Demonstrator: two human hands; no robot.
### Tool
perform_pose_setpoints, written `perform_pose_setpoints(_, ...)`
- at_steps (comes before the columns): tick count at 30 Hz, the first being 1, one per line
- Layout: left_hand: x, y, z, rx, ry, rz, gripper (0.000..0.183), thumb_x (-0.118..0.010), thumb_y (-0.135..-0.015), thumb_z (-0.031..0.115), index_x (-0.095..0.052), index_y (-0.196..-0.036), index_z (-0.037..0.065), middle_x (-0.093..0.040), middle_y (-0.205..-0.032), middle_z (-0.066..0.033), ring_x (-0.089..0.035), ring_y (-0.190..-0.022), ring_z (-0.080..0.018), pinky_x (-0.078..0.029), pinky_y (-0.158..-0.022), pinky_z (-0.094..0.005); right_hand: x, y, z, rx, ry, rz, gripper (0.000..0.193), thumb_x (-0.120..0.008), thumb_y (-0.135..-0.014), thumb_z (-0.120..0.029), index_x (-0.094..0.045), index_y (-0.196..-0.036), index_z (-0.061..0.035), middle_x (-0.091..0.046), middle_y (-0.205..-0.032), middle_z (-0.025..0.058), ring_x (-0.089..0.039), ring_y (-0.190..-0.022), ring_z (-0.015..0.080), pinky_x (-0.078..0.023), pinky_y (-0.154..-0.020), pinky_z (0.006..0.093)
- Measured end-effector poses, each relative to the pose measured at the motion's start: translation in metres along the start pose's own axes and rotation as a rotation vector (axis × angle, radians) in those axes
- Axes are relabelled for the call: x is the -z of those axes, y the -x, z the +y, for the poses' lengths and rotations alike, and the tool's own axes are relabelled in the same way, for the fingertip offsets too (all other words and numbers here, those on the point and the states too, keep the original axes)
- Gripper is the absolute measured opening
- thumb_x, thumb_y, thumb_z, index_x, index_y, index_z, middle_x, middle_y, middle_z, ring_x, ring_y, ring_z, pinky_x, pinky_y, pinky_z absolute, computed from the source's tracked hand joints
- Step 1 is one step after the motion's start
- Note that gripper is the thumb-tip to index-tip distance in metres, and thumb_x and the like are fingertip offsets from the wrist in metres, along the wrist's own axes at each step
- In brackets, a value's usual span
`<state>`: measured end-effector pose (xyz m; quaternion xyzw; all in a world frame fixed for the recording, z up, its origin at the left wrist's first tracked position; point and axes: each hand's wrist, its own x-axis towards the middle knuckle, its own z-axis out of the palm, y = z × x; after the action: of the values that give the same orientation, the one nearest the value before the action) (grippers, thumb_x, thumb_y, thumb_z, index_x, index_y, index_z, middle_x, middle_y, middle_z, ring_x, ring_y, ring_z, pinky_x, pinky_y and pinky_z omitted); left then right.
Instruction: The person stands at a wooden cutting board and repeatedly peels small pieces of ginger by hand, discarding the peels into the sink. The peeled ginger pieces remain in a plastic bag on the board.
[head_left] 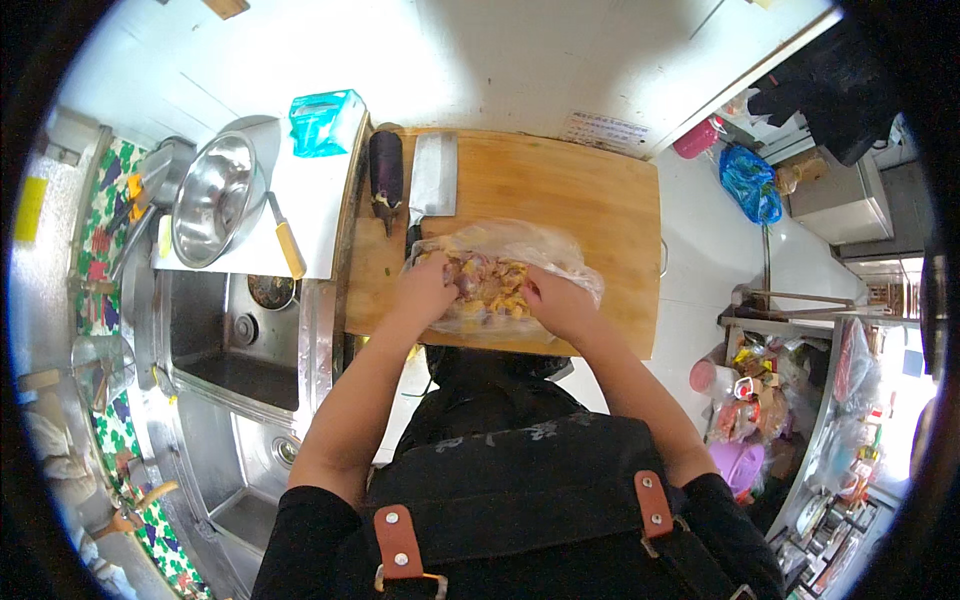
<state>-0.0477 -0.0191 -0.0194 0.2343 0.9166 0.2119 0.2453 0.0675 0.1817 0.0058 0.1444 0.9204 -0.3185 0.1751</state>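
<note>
A clear plastic bag [545,246] lies spread on the wooden cutting board [560,180], near its front edge. Raw meat pieces [490,285], pink and yellowish, fill the middle of it. At the bag's left side, my left hand [430,288] is closed with curled fingers, gripping the plastic beside the meat. My right hand [560,303] pinches the bag on the opposite side, its fingertips close against the meat. Some fingertips are hard to make out. Behind the bag lie a cleaver [434,175] with a broad blade and a dark purple eggplant [386,172].
Left of the board, a white counter holds a steel bowl [212,200], a knife with a yellow handle [288,245] and a teal packet [322,125]. A steel sink [235,375] sits below it. On the right are a blue bag [750,187] and shelves crowded with packages [760,390].
</note>
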Motion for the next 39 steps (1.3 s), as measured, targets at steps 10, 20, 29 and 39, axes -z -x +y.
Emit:
perform_pose_setpoints(10,0.015,0.037,0.039,0.267,1.554,-0.229,0.024,-0.059,-0.086,0.011,-0.053,-0.109,0.008,-0.058,-0.089,-0.0010,-0.057,-0.082,-0.0124,-0.048,-0.069,-0.0277,-0.016,-0.001,-0.022,-0.009,-0.998,-0.171,0.036,-0.063,-0.083,-0.018,-0.055,-0.115,-0.0037,-0.064,-0.083,0.0056,-0.061,-0.073,0.0125,-0.050,-0.061,0.0262)
perform_pose_setpoints(20,0.013,0.050,0.016,0.302,1.535,-0.407,0.028,-0.060,-0.086,0.009,-0.053,-0.113,0.011,-0.060,-0.097,0.0005,-0.055,-0.084,-0.0096,-0.046,-0.072,-0.0247,0.003,0.002,-0.021,-0.065,-1.025,-0.239,0.016,-0.056,-0.086,-0.015,-0.057,-0.097,-0.0037,-0.061,-0.075,0.0039,-0.058,-0.062,0.0105,-0.046,-0.054,0.0229)
perform_pose_setpoints(29,0.013,0.055,0.024,0.226,1.603,-0.340,0.036,-0.057,-0.086,0.002,-0.048,-0.120,0.008,-0.058,-0.104,-0.0043,-0.059,-0.090,-0.0145,-0.051,-0.078,-0.0272,0.003,0.005,-0.028,-0.066,-0.909,0.071,0.021,-0.057,-0.086,-0.018,-0.059,-0.101,-0.0035,-0.063,-0.079,0.0069,-0.060,-0.064,0.0139,-0.051,-0.057,0.0285)
perform_pose_setpoints(39,0.010,0.059,0.044,0.051,1.443,-0.080,0.056,-0.054,-0.083,-0.005,-0.036,-0.134,0.009,-0.053,-0.115,-0.0109,-0.056,-0.100,-0.0170,-0.046,-0.089,-0.0290,0.005,0.026,-0.051,0.499,-0.249,0.454,0.021,-0.066,-0.080,-0.024,-0.067,-0.096,-0.0107,-0.064,-0.085,0.0102,-0.063,-0.073,0.0296,-0.051,-0.065,0.0371)
